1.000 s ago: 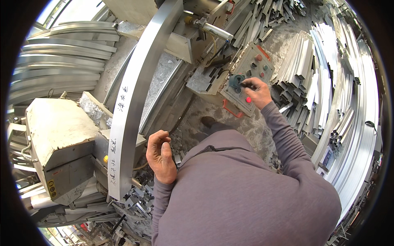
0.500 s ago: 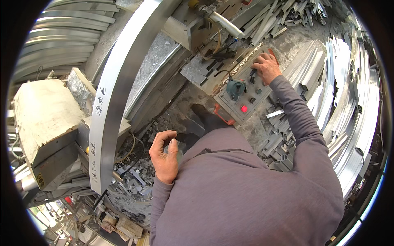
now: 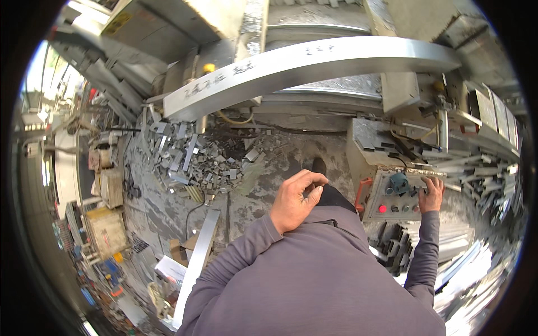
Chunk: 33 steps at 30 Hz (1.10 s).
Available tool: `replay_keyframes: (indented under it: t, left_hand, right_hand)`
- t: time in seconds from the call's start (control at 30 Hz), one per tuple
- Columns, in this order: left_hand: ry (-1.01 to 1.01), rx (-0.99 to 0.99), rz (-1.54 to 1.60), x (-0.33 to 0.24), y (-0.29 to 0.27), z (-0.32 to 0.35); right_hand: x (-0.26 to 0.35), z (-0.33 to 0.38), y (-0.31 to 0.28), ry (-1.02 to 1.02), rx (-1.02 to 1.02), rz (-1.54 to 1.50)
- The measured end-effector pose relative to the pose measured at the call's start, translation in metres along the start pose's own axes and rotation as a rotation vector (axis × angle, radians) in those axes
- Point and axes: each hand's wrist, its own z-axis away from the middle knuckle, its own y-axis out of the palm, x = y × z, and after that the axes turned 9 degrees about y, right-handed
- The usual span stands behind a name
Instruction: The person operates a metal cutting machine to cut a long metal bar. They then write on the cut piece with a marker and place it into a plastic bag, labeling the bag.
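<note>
My left hand (image 3: 294, 200) hovers in front of my body with fingers loosely curled. A gap shows between thumb and forefinger, with nothing visible in it. My right hand (image 3: 431, 194) rests at the right end of a grey control panel (image 3: 370, 211), its fingers bent and slightly apart, the thumb beside a black knob. What its fingertips touch is partly hidden. On the panel are a red lit button (image 3: 383, 209), several dark knobs and a teal rounded device (image 3: 398, 183). Beyond my hands, a long, curved silver metal profile (image 3: 297, 74) with handwriting lies across the machine.
Metal offcuts (image 3: 188, 154) litter the floor at left. An orange handle (image 3: 363, 193) sits at the panel's left side. Long silver profiles (image 3: 459, 274) lie stacked at right. A straight metal bar (image 3: 196, 263) is near my left forearm. Boxes (image 3: 109, 224) stand farther left.
My view has turned left, so the curved profile now runs across the top and more floor shows. My right hand stays at the panel; my left hand stays curled, its thumb nearer the forefinger.
</note>
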Motion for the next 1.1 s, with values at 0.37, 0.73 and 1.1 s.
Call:
replay_keyframes:
  t: [0.37, 0.73, 1.1]
  left_hand:
    - [-0.132, -0.657, -0.035, 0.028, -0.044, 0.328]
    - [-0.465, -1.482, 0.027, 0.077, 0.014, 0.600]
    - [-0.503, -1.713, 0.022, 0.071, -0.048, 0.584]
  right_hand:
    - [0.246, 0.078, 0.039, -0.694, 0.166, -0.229]
    - [0.471, 0.248, 0.109, -1.318, 0.724, -0.170]
    - [0.686, 0.248, 0.179, -1.608, 0.888, -0.158]
